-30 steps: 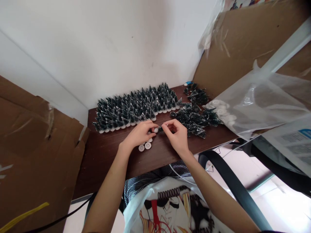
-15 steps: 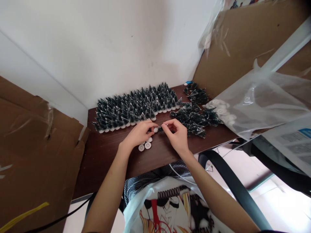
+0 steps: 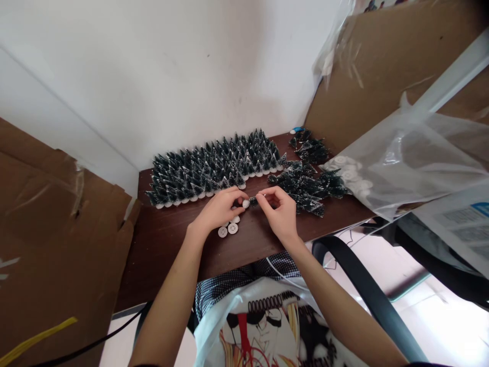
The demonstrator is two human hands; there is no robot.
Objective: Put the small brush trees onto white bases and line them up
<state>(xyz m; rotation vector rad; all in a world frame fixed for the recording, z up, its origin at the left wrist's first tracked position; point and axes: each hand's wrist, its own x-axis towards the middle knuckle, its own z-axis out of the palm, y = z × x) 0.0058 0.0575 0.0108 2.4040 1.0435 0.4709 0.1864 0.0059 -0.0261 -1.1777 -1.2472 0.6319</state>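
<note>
My left hand (image 3: 219,209) pinches a small white round base (image 3: 245,203) over the dark wooden table (image 3: 168,244). Facing it, my right hand (image 3: 280,210) pinches a tiny dark green frosted tree (image 3: 253,201), whose stem meets the base. A few loose white bases (image 3: 228,229) lie on the table just under my left hand. Behind my hands stand rows of finished little trees on white bases (image 3: 214,168). To the right lies a loose heap of trees without bases (image 3: 305,183).
A clear plastic bag (image 3: 397,163) holding white bases hangs over the table's right end. Cardboard sheets stand at the left (image 3: 57,229) and upper right (image 3: 382,66). A white wall (image 3: 171,76) is behind. A black chair arm (image 3: 359,285) curves at the lower right.
Both hands stay almost in place, pressing the tree and the base slightly closer together. Nothing else has moved.
</note>
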